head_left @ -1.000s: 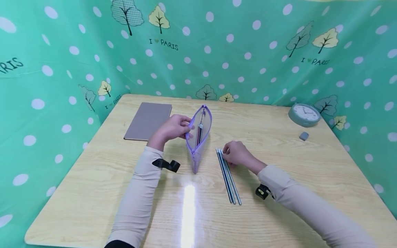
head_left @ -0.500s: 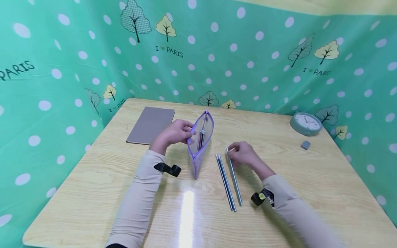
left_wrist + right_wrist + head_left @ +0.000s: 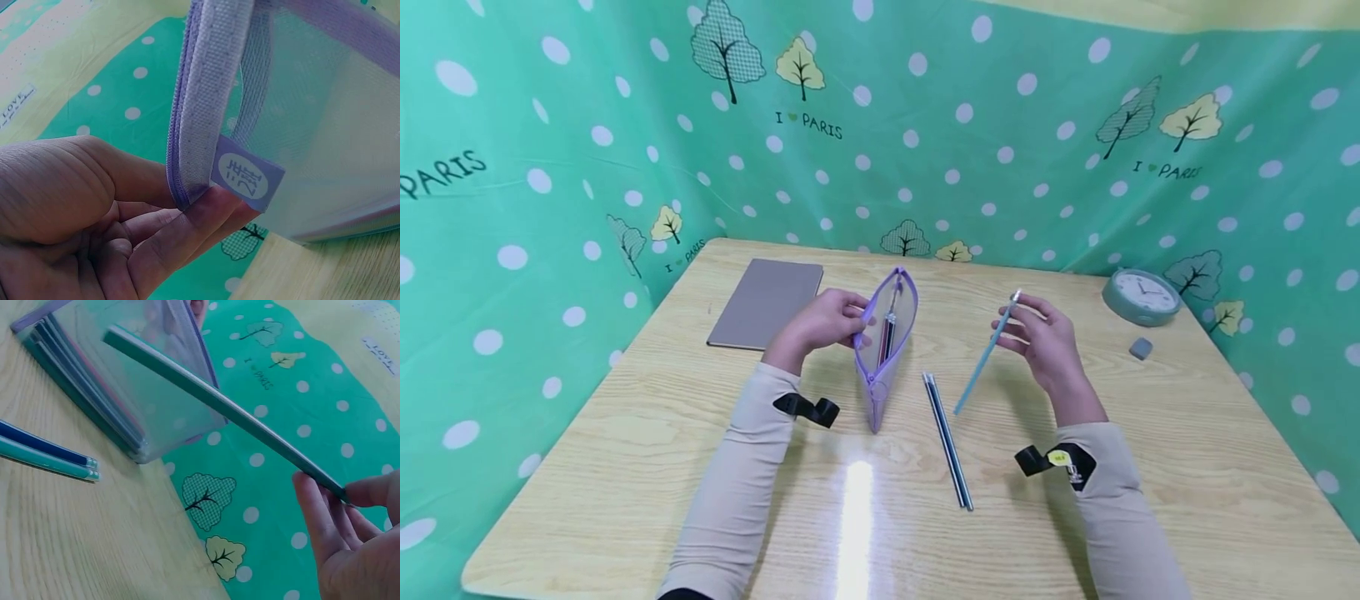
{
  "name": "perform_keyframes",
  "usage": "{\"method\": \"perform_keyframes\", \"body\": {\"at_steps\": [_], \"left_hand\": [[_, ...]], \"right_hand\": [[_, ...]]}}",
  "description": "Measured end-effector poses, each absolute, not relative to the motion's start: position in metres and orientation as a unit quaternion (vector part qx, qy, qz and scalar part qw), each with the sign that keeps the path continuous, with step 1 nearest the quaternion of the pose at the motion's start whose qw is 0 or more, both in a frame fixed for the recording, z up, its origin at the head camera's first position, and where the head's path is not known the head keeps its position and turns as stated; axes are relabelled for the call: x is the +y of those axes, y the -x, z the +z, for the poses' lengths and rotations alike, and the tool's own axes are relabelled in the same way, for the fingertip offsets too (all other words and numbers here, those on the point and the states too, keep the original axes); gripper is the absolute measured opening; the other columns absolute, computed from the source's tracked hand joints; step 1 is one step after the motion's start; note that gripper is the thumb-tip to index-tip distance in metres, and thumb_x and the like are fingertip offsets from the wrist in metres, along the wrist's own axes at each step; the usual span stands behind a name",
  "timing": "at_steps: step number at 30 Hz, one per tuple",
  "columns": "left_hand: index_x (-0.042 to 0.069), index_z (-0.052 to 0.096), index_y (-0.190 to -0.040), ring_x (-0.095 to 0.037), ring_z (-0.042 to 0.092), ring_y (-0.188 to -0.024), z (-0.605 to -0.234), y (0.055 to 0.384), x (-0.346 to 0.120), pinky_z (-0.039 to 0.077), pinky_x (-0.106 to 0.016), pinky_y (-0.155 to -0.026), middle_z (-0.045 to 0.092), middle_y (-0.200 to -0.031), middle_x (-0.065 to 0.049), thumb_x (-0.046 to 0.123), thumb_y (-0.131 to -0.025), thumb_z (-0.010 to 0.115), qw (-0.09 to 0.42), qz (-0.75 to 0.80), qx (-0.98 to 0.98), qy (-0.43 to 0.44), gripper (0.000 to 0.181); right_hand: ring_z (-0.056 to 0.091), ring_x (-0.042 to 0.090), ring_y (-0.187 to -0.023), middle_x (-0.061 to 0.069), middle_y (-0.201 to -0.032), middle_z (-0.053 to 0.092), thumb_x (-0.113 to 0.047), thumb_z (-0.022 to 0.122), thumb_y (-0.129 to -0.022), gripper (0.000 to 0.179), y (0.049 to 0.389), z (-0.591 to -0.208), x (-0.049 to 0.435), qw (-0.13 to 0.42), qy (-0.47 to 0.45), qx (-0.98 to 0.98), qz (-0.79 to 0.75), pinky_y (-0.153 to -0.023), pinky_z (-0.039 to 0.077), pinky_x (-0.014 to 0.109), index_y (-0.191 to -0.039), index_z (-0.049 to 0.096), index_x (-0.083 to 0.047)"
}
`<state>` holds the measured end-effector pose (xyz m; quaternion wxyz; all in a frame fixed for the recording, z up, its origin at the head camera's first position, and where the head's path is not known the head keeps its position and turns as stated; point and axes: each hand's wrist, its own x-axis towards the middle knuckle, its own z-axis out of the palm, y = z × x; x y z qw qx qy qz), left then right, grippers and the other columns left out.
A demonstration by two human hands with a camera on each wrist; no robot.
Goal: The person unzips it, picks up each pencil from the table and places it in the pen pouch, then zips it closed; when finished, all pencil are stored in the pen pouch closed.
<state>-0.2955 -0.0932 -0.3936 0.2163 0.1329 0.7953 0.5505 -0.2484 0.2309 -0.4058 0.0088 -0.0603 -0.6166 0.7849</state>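
Note:
My left hand (image 3: 822,325) pinches the zipped edge of a see-through purple mesh pencil case (image 3: 881,390), which stands with its mouth spread. In the left wrist view, thumb and fingers grip the rim beside a small purple label (image 3: 247,175). Inside the case lie several pencils (image 3: 94,387), seen through the mesh. To the right, my right hand (image 3: 1051,346) holds a blue-green pencil (image 3: 985,362) near its upper end, raised above the table and slanting down toward the case. Two more pencils (image 3: 948,446) lie side by side on the wood, between the case and my right forearm.
A grey notebook (image 3: 763,300) lies flat behind my left hand. At the back right stand a round green clock (image 3: 1141,297) and a small grey-blue eraser (image 3: 1140,348). A green dotted curtain (image 3: 1000,200) hangs along the table's back edge.
My right hand has drawn one pencil away from the group of three and lifted it up and to the right, tilting it. The left hand stays on the case.

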Motion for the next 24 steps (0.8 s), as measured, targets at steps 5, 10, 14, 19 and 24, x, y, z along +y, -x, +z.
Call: {"method": "perform_keyframes", "body": {"at_steps": [5, 10, 14, 19, 24], "left_hand": [[-0.017, 0.041, -0.147, -0.014, 0.072, -0.079, -0.394, 0.295, -0.095, 0.066, -0.031, -0.083, 0.062, -0.133, -0.033, -0.006, -0.103, 0.052, 0.216, 0.551, 0.795, -0.129, 0.047], [-0.017, 0.041, -0.147, -0.014, 0.072, -0.078, -0.393, 0.294, -0.096, 0.066, -0.032, -0.082, 0.062, -0.133, -0.034, -0.007, -0.102, 0.051, 0.213, 0.551, 0.796, -0.129, 0.046], [-0.017, 0.041, -0.147, -0.014, 0.073, -0.08, -0.393, 0.294, -0.095, 0.066, -0.032, -0.082, 0.062, -0.133, -0.034, -0.006, -0.103, 0.052, 0.211, 0.548, 0.799, -0.13, 0.047], [-0.016, 0.042, -0.147, -0.015, 0.073, -0.082, -0.392, 0.294, -0.094, 0.066, -0.032, -0.083, 0.063, -0.132, -0.033, -0.005, -0.103, 0.052, 0.209, 0.546, 0.8, -0.134, 0.046], [-0.015, 0.042, -0.148, -0.015, 0.073, -0.082, -0.393, 0.294, -0.093, 0.066, -0.032, -0.084, 0.063, -0.133, -0.032, -0.005, -0.103, 0.052, 0.211, 0.546, 0.8, -0.132, 0.047]], "right_hand": [[0.075, 0.013, -0.082, 0.003, -0.1, 0.069, -0.01, 0.057, -0.105, 0.019, 0.248, -0.402, 0.233, 0.047, 0.079, -0.559, 0.824, -0.074, 0.066, 0.024, -0.124, 0.052, -0.008], [0.076, 0.014, -0.08, 0.004, -0.097, 0.069, -0.005, 0.057, -0.104, 0.016, 0.25, -0.398, 0.227, 0.091, 0.087, -0.517, 0.847, -0.072, 0.066, 0.025, -0.12, 0.054, -0.006], [0.075, 0.016, -0.08, 0.006, -0.098, 0.067, -0.002, 0.055, -0.104, 0.015, 0.249, -0.394, 0.22, 0.133, 0.094, -0.492, 0.855, -0.072, 0.066, 0.025, -0.119, 0.056, -0.006], [0.074, 0.017, -0.081, 0.007, -0.096, 0.067, -0.001, 0.055, -0.104, 0.015, 0.246, -0.387, 0.208, 0.184, 0.084, -0.47, 0.859, -0.071, 0.066, 0.026, -0.118, 0.056, -0.005], [0.074, 0.017, -0.08, 0.005, -0.092, 0.069, -0.001, 0.053, -0.105, 0.014, 0.246, -0.383, 0.187, 0.213, 0.061, -0.48, 0.848, -0.072, 0.066, 0.026, -0.118, 0.055, -0.005]]}}
